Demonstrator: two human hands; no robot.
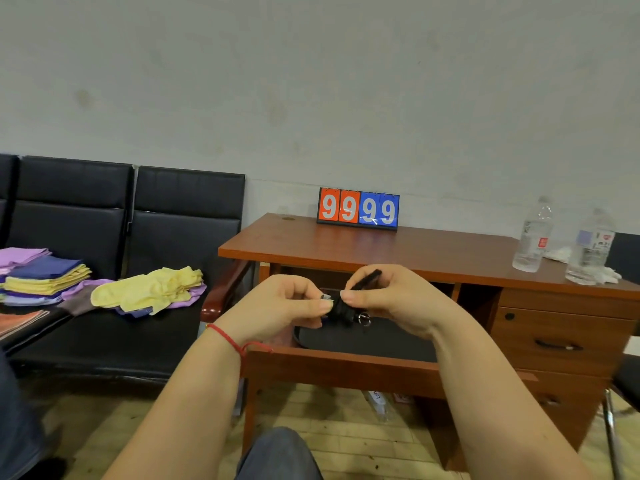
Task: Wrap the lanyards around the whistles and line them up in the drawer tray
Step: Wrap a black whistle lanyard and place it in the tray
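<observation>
- Left hand (277, 306): fingers curled, pinching the silvery end of a whistle (327, 298) between thumb and fingertips. Red string bracelet (227, 337) on that wrist.
- Right hand (391, 299): thumb and fingers clamped on the black lanyard (341, 308), which is bunched around the whistle body; a loop of cord sticks up above the fingers.
- Small metal ring (363, 319) hangs under the bundle.
- The whistle and lanyard are held in the air between both hands, above the open drawer (346, 367); not touching it.
- Drawer is pulled out from the middle of a red-brown wooden desk (398, 247). Dark tray (363, 341) sits inside it. Contents hidden by hands, cannot tell.
- Desk top: flip scoreboard (358, 209) at the back edge by the wall, reads 99 on orange, 99 on blue. Two clear plastic water bottles (533, 235) on the right side, near white crumpled stuff.
- Closed drawers stacked on the desk's right side.
- Left of desk: row of black padded seats (156, 209) against the wall, with folded purple, blue and yellow cloths (45, 275) and a looser yellow pile (149, 289).
- Wall is plain pale grey, scuffed. Floor is light wood planking (329, 410).
- Person's knee in dark trousers at the bottom edge.
</observation>
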